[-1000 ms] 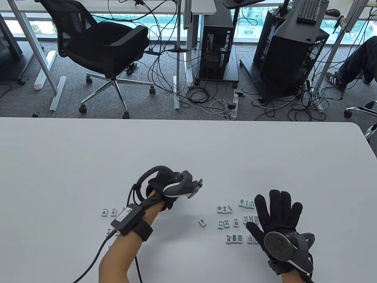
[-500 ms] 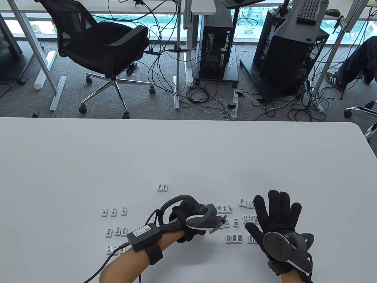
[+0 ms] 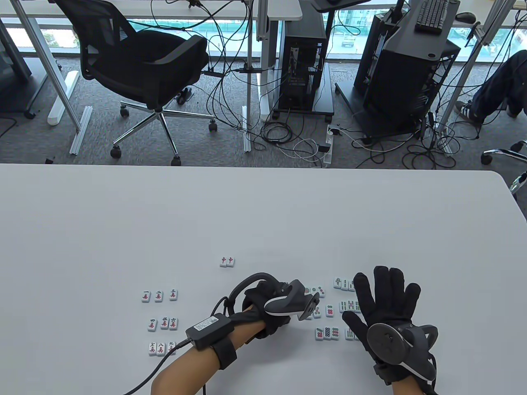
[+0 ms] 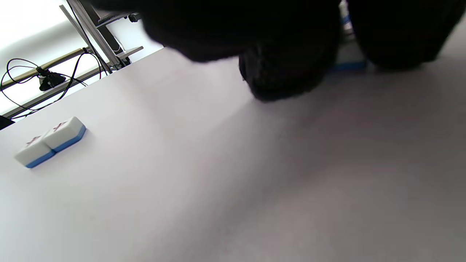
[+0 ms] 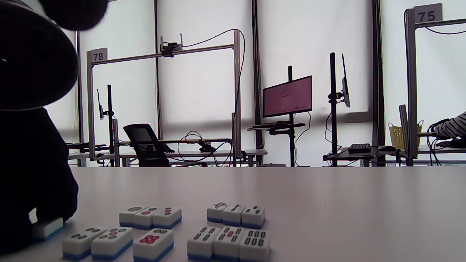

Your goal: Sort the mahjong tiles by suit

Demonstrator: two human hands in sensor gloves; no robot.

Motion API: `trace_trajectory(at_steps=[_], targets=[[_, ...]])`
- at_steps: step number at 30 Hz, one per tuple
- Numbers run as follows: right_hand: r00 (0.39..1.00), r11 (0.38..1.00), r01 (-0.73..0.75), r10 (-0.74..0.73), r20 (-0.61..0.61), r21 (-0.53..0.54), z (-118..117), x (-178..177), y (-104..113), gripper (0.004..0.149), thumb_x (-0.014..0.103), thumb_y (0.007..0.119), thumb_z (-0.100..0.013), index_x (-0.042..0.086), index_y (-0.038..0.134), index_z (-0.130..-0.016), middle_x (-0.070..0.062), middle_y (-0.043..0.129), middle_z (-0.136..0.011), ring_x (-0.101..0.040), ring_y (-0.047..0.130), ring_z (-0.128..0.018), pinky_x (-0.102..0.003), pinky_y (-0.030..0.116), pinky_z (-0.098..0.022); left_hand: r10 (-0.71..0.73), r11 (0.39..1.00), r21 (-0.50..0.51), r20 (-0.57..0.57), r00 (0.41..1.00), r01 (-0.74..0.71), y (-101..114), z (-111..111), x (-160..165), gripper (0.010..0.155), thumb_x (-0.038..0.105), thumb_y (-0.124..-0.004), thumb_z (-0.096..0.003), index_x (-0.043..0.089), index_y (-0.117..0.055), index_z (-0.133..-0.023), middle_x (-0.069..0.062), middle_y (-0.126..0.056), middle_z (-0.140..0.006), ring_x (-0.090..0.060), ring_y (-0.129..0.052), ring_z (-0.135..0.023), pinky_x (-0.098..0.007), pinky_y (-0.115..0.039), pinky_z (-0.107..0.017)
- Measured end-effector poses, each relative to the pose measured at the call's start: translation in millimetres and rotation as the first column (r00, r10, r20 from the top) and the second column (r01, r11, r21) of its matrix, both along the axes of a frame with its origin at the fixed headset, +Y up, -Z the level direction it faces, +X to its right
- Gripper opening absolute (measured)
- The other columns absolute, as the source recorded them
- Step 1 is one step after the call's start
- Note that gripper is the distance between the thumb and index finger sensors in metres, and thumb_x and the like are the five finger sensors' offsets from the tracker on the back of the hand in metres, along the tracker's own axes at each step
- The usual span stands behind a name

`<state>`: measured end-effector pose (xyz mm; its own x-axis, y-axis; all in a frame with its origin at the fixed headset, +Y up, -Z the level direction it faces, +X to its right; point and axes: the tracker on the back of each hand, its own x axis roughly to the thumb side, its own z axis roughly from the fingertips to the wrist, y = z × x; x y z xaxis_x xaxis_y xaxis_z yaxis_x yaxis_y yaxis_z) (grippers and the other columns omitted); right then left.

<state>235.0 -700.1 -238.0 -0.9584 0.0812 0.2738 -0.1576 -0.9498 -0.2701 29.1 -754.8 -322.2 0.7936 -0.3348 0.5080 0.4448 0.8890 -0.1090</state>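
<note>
My left hand (image 3: 282, 319) is curled down over a loose mahjong tile (image 4: 348, 60) in the middle of the white table (image 3: 263, 214). In the left wrist view its fingertips (image 4: 287, 72) pinch the tile's white-and-blue body, and the tile's edge (image 5: 47, 226) shows under the glove in the right wrist view. My right hand (image 3: 387, 296) lies flat with its fingers spread, partly covering the bamboo tiles (image 3: 345, 284). Circle tiles (image 3: 327, 333) sit in rows just left of it. Character tiles (image 3: 159, 295) form three rows at the left. Two red-marked tiles (image 3: 227, 261) stand together farther back.
The table's far edge (image 3: 263, 166) borders a floor with an office chair (image 3: 144, 61), computer towers (image 3: 302, 61) and loose cables. A seated person's leg (image 3: 494, 90) shows at the far right. In the right wrist view, desks and a monitor (image 5: 287, 96) stand beyond the table.
My left hand moved right and toward me, from the two red-marked tiles to the loose tile in the middle, and has closed on it. The right hand stayed flat.
</note>
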Motion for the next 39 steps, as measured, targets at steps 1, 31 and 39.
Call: trace_trajectory(at_steps=[1,31,39], targets=[[1.0,1.0,-0.002,0.002,-0.001,-0.002,0,0,0,0.081,0.061,0.058,-0.049,0.035,0.008,-0.107,-0.013,0.001,-0.114,-0.044,0.0,-0.101,-0.072,0.013,-0.07,0.015,1.0,-0.017,-0.007,1.0,-0.015,0,0,1,0.064,0.06,-0.083,-0.0321,0.015,-0.086,-0.077,0.018,-0.098,-0.043,-0.006,-0.097,-0.017,-0.028,-0.086,-0.019],[1.0,0.999,0.011,-0.011,-0.005,-0.043,-4,1,-3,0.082,0.061,0.061,-0.048,0.036,0.01,-0.107,-0.012,0.006,-0.116,-0.043,0.005,-0.104,-0.072,0.016,-0.072,-0.051,0.988,0.133,-0.187,0.981,0.077,3,-99,-104,0.058,0.056,-0.089,-0.025,0.031,-0.087,-0.077,0.022,-0.098,-0.041,-0.006,-0.097,-0.018,-0.028,-0.086,-0.023],[1.0,0.999,-0.005,0.005,-0.004,-0.051,-5,0,-4,0.082,0.061,0.06,-0.048,0.036,0.01,-0.107,-0.012,0.006,-0.116,-0.043,0.005,-0.104,-0.072,0.016,-0.072,-0.077,0.984,0.143,-0.193,0.978,0.106,-2,-99,-103,0.057,0.057,-0.088,-0.0253,0.033,-0.087,-0.076,0.022,-0.098,-0.038,-0.006,-0.095,-0.015,-0.028,-0.085,-0.02]])
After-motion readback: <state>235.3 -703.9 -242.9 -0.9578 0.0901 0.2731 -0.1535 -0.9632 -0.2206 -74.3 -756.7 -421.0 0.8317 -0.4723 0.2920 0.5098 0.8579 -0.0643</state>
